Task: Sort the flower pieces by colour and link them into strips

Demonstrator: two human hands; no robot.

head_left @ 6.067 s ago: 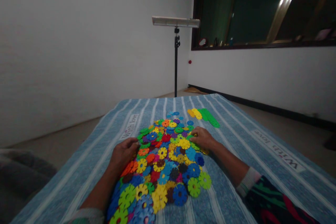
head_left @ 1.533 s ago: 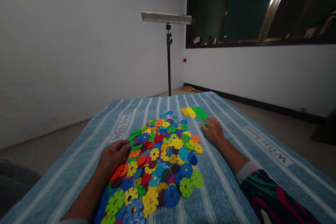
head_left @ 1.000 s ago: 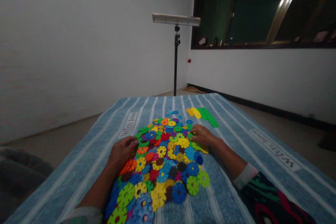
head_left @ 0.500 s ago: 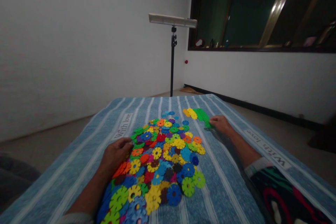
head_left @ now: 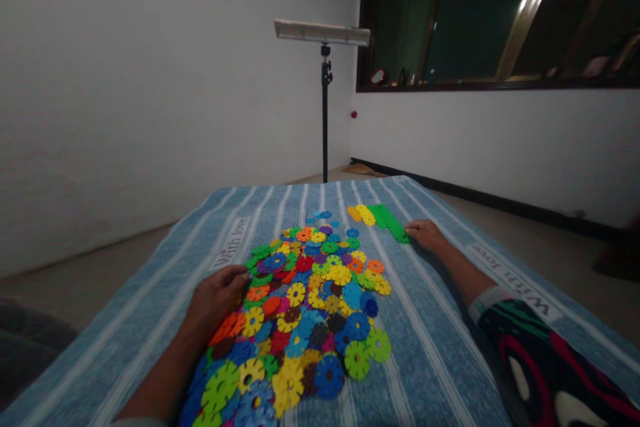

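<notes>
Touching near end of far-right green notched-disc row (head_left: 391, 223) with bunched right hand (head_left: 425, 235), pinch unclear, resting half-curled left hand (head_left: 217, 290), grip unclear, at left of mixed notched-disc pile (head_left: 310, 320), with yellow row (head_left: 367, 215) laid out but bulk left mixed.

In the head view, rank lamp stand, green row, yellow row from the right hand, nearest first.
From the right hand:
1. Green row of discs: just to its left.
2. Yellow row: farther left.
3. Lamp stand: beyond the cloth's far edge.
</notes>
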